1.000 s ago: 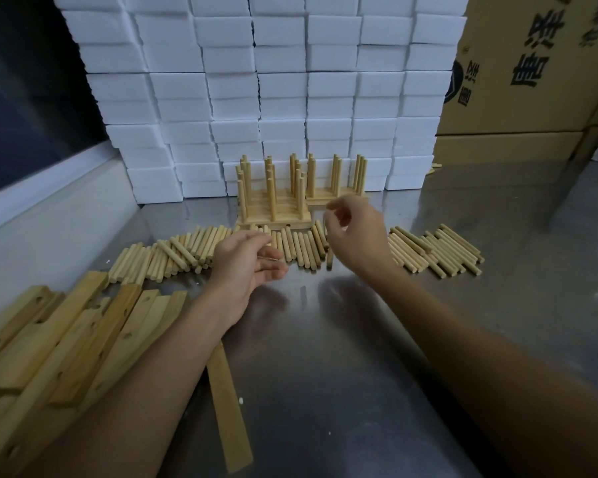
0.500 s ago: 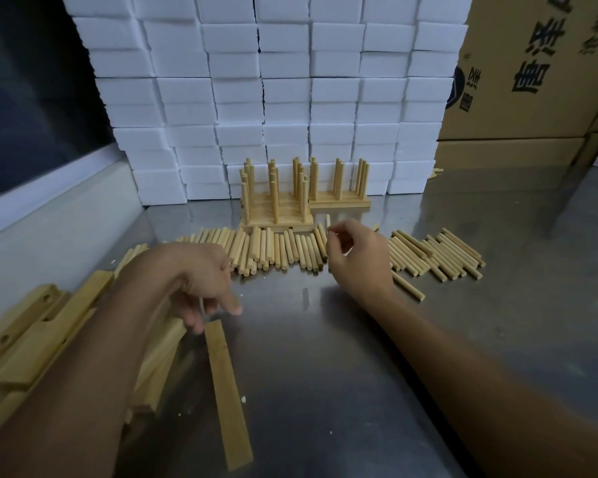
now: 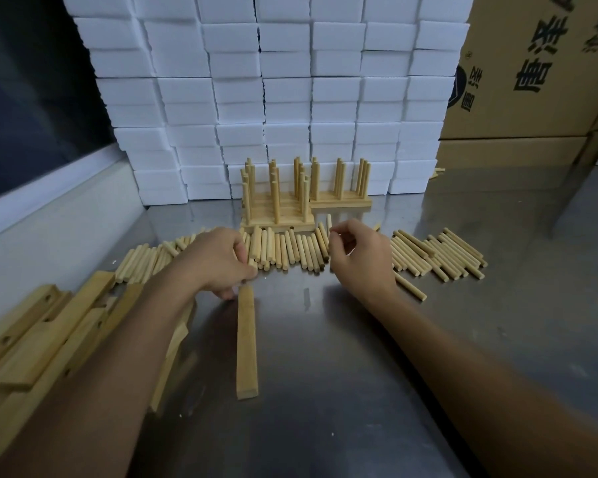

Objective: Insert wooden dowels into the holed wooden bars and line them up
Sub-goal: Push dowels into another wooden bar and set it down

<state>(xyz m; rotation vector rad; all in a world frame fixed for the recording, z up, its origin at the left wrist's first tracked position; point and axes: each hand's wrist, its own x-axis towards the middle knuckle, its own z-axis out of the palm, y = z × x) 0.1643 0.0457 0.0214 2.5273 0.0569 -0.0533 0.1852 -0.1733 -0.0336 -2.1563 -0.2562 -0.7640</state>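
A single wooden bar (image 3: 246, 343) lies flat on the steel table (image 3: 342, 391), pointing away from me. My left hand (image 3: 214, 262) holds its far end with curled fingers. My right hand (image 3: 361, 258) hovers over the row of loose dowels (image 3: 287, 251) and pinches one dowel (image 3: 329, 220) upright between thumb and fingers. Behind the row stand finished bars with upright dowels (image 3: 277, 201), lined up in two groups. A pile of holed bars (image 3: 45, 336) lies at the left, partly hidden by my left forearm.
More loose dowels (image 3: 442, 253) lie to the right of my right hand. Stacked white foam blocks (image 3: 283, 98) form a wall at the back. Cardboard boxes (image 3: 539, 81) stand at the back right. A pale ledge (image 3: 49, 215) runs along the table's left side.
My left hand left the dowels, reached the single bar and slid it forward and rightward, straightening it. My right hand lowered toward the dowel row and stayed there with a dowel.
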